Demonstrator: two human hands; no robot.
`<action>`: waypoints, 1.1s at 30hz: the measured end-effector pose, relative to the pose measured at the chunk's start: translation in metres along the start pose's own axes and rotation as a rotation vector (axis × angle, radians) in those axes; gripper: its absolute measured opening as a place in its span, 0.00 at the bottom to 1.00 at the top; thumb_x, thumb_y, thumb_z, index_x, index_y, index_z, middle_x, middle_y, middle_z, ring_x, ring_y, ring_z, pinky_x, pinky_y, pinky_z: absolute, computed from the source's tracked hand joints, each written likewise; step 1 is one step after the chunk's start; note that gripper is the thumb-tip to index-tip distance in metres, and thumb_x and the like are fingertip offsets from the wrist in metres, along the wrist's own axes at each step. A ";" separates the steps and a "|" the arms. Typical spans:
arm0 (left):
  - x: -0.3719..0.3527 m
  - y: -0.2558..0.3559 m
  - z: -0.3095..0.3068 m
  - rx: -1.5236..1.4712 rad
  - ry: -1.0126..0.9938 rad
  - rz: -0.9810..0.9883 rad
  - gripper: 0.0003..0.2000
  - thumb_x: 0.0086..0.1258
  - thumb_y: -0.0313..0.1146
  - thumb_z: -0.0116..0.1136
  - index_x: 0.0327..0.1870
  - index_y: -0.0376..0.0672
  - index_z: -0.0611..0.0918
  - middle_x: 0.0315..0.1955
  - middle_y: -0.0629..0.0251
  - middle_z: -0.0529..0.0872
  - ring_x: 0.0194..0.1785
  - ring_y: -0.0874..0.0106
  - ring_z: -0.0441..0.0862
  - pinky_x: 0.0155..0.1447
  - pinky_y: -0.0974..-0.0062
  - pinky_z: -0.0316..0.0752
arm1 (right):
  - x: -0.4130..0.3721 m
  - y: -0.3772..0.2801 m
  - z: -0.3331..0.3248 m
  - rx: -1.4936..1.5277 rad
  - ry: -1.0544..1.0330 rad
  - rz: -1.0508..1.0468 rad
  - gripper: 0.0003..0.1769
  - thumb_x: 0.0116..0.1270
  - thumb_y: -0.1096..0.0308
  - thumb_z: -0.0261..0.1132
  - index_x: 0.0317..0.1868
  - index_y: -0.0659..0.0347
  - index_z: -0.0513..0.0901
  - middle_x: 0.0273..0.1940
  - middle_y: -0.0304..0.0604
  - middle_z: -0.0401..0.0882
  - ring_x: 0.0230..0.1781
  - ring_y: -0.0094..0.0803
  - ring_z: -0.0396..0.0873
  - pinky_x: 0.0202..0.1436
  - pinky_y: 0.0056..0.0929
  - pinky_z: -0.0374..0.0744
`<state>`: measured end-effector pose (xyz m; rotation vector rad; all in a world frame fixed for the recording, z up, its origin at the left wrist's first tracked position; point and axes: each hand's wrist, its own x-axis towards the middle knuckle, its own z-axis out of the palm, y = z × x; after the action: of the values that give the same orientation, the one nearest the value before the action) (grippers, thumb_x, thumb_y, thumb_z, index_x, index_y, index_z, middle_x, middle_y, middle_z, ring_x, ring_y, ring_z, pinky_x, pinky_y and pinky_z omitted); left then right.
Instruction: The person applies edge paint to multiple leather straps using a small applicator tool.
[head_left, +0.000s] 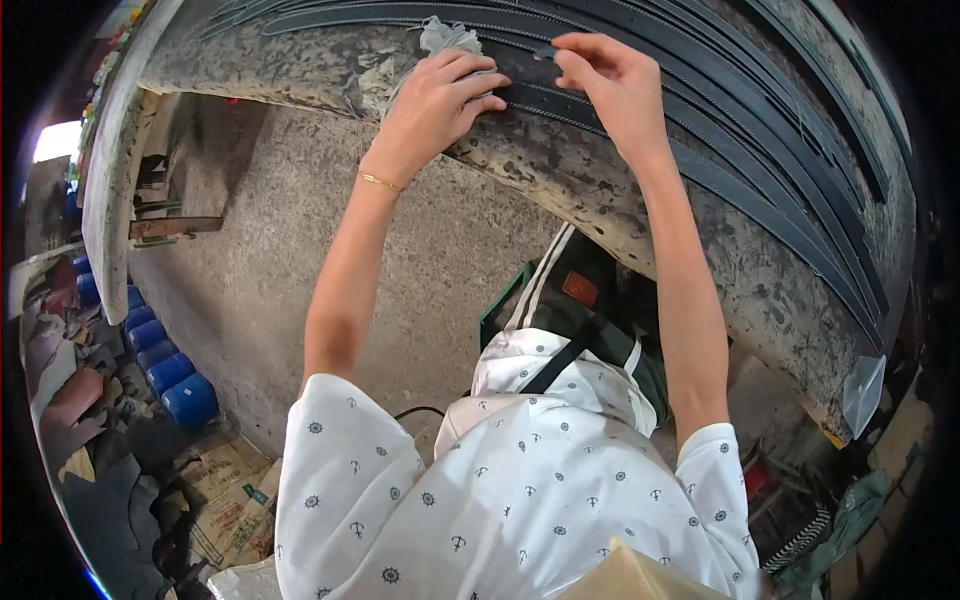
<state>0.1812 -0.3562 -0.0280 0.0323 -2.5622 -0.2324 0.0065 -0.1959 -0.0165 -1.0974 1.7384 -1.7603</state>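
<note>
Black leather belts (pixel 740 110) with pale stitched edges lie side by side along the worn table (pixel 770 290). My left hand (pixel 445 95) rests at the near end of one strap, its fingers curled over a crumpled greyish-white rag (pixel 450 38) that sticks out beyond the knuckles. Its fingertips touch the strap's edge. Just above the same strap, my right hand (pixel 615 85) has thumb and index finger bent toward each other. By those fingertips is a small dark piece, too small to name.
A clear plastic piece (pixel 863 395) hangs at the table's right corner. Blue cylinders (pixel 188 400) stand in a row on the floor at left, beside a heap of leather scraps (pixel 110 500). A dark green bag (pixel 590 290) is under the table edge in front of me.
</note>
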 end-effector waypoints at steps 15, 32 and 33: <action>0.019 0.021 -0.007 -0.077 -0.039 -0.218 0.05 0.64 0.25 0.64 0.39 0.39 0.85 0.38 0.59 0.86 0.46 0.56 0.83 0.52 0.61 0.77 | 0.001 -0.006 0.008 -0.026 -0.061 0.220 0.04 0.66 0.78 0.70 0.39 0.70 0.87 0.28 0.36 0.85 0.27 0.16 0.79 0.31 0.18 0.75; 0.020 0.017 0.002 -0.091 0.131 -0.110 0.03 0.61 0.23 0.67 0.33 0.38 0.83 0.31 0.61 0.84 0.37 0.57 0.81 0.42 0.64 0.75 | -0.002 -0.009 0.006 -0.054 -0.080 0.137 0.05 0.64 0.78 0.70 0.40 0.71 0.87 0.29 0.37 0.86 0.26 0.16 0.79 0.31 0.18 0.75; 0.021 0.018 0.002 -0.089 0.131 -0.106 0.03 0.61 0.23 0.67 0.33 0.38 0.83 0.31 0.61 0.84 0.37 0.57 0.81 0.42 0.64 0.75 | -0.002 -0.010 0.007 -0.037 -0.083 0.157 0.05 0.64 0.78 0.70 0.40 0.71 0.88 0.29 0.37 0.86 0.27 0.16 0.79 0.31 0.18 0.75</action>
<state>0.1633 -0.3401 -0.0154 0.1450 -2.4199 -0.3726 0.0151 -0.1972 -0.0083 -1.0048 1.7626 -1.5729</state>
